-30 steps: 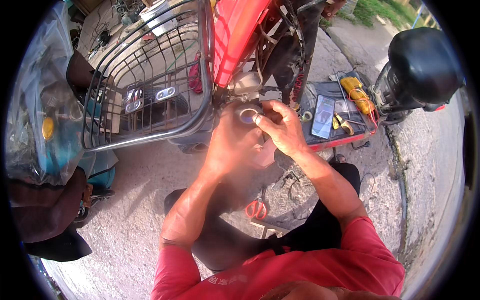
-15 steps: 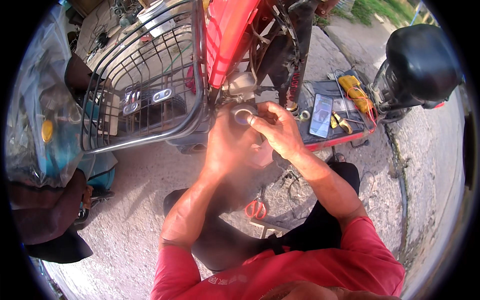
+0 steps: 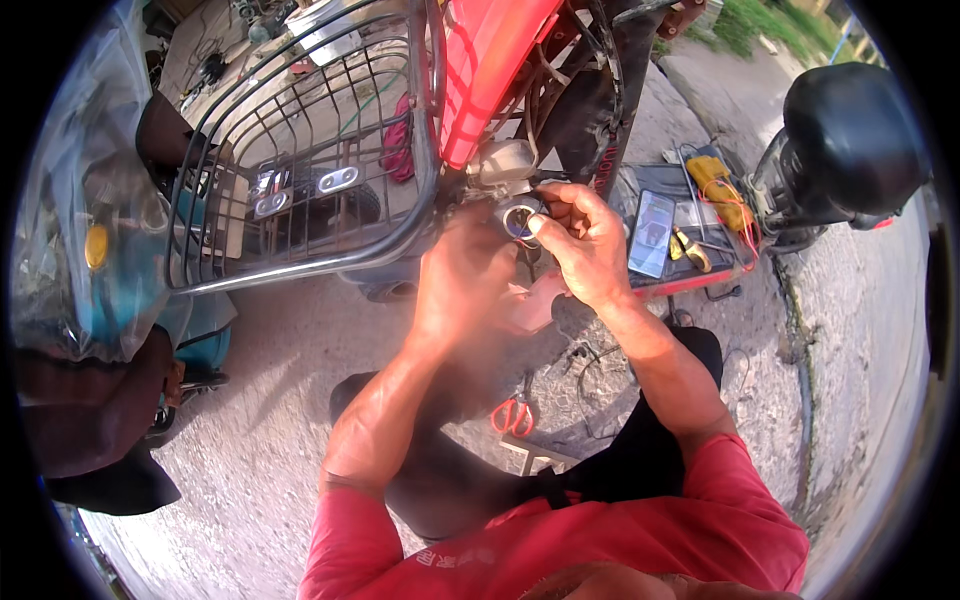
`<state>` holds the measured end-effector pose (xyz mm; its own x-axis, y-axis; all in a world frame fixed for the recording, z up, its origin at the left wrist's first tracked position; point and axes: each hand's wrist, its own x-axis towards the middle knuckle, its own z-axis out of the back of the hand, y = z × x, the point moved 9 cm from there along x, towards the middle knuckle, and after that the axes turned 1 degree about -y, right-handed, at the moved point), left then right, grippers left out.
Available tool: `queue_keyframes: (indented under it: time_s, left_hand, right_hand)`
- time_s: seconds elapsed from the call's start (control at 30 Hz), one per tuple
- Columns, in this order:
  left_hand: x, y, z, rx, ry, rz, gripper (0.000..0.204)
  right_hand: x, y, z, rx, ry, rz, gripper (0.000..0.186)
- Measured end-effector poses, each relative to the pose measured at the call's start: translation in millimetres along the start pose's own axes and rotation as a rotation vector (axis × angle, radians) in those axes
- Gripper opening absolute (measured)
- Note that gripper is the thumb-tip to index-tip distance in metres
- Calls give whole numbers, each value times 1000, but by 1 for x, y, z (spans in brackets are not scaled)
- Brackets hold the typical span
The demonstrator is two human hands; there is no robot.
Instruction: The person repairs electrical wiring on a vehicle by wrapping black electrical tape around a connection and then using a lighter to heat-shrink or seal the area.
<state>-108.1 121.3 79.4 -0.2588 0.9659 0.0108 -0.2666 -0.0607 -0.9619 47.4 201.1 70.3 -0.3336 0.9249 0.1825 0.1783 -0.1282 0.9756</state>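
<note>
Concrete; basket beside hands, perhaps tape.

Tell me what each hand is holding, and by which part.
Both hands hold one small round ring-shaped part below the red scooter body. The right hand pinches its rim with the fingers; the left hand cups it from beneath.

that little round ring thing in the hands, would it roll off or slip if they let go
Probably it would roll: the small round ring part looks circular with a hollow centre. It seems light and stiff, since the right hand pinches it with fingertips alone and it keeps its shape. Its rim looks shiny, so possibly slippery; the left hand sits close beneath it.
</note>
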Motion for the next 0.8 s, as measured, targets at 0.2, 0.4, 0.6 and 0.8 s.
queue_keyframes:
  time_s: [0.2,0.4,0.6,0.8]
  left_hand:
    - [1,5,0,8,-14,-26,56]
    - [-2,3,4,23,-18,-27,53]
    - [-5,-13,-3,-30,31,34,65]
    - [-4,-6,-2,69,-3,26,71]
  right_hand:
    - [1,7,-4,0,10,-46,33]
    - [1,8,-2,-2,-10,-109,35]
    - [-7,-16,-2,99,0,-306,36]
    - [-10,-11,-7,54,39,-339,36]
